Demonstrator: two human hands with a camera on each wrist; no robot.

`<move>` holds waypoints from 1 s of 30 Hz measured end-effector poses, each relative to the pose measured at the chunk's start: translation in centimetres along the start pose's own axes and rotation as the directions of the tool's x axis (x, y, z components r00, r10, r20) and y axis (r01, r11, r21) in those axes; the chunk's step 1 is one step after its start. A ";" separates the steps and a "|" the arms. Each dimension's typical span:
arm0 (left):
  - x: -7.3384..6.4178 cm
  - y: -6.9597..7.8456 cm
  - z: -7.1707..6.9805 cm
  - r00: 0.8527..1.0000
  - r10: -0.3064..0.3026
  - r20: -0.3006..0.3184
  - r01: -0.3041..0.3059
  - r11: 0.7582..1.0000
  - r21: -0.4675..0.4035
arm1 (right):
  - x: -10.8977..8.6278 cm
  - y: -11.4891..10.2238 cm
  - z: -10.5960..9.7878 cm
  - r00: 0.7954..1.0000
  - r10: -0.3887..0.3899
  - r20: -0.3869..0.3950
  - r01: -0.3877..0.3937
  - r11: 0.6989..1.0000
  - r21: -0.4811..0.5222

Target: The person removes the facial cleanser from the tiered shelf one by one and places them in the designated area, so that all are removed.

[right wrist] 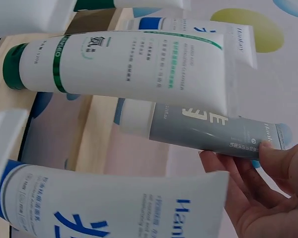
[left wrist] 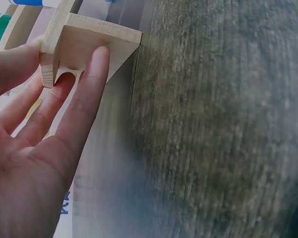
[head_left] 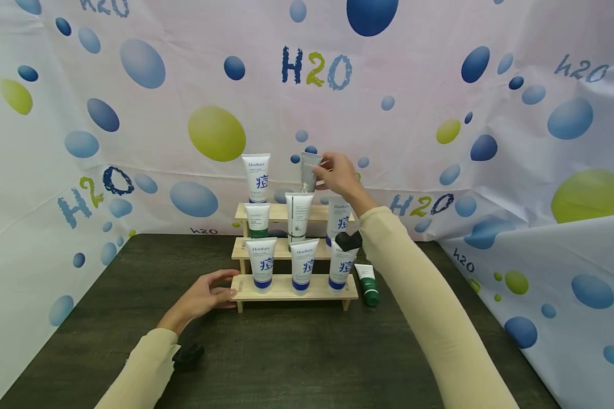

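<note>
My right hand pinches the upper end of a grey tube between thumb and fingers, above the top step of a wooden three-step display stand. The grey tube is upright, its lower end hidden in the head view behind a taller white tube with green print. On the bottom step's left end, my left hand grips the wood, thumb on one side and fingers on the other. A blue-and-white tube stands at the top step's left.
Blue-and-white tubes line the bottom step. A small green-and-white tube and another blue-and-white tube share the middle step with the tall one. A green-capped tube lies on the dark table right of the stand. Behind hangs a printed curtain.
</note>
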State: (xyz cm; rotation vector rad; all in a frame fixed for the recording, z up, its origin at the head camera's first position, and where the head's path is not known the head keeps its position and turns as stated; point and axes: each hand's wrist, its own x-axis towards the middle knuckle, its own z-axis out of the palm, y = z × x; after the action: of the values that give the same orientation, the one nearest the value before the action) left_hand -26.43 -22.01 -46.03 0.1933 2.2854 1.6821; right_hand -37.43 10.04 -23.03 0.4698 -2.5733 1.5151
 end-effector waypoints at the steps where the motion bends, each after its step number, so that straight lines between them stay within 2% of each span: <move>1: 0.0 0.0 0.0 1.000 0.001 0.000 -0.001 1.000 0.001 | 0.0 -0.1 -0.2 1.000 -0.003 0.000 0.003 1.000 0.011; 8: 0.1 -0.3 -0.1 1.000 0.012 -0.002 -0.012 1.000 0.008 | -0.4 -1.1 -2.1 1.000 -0.023 0.013 0.022 0.995 0.097; 17: 0.1 -0.3 0.0 1.000 0.016 0.000 -0.016 1.000 -0.004 | -1.1 -2.6 -4.5 1.000 -0.006 0.025 0.003 0.996 0.094; 30: 0.1 -0.3 0.0 1.000 0.023 -0.001 -0.023 1.000 0.008 | -2.4 -3.0 -7.5 0.998 -0.062 0.018 0.060 0.991 0.120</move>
State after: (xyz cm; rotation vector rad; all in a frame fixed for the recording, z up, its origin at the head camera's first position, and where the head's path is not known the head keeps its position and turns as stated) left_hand -26.54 -22.06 -46.31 0.2208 2.2997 1.6849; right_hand -34.63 15.68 -17.45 0.5759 -2.4696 1.6577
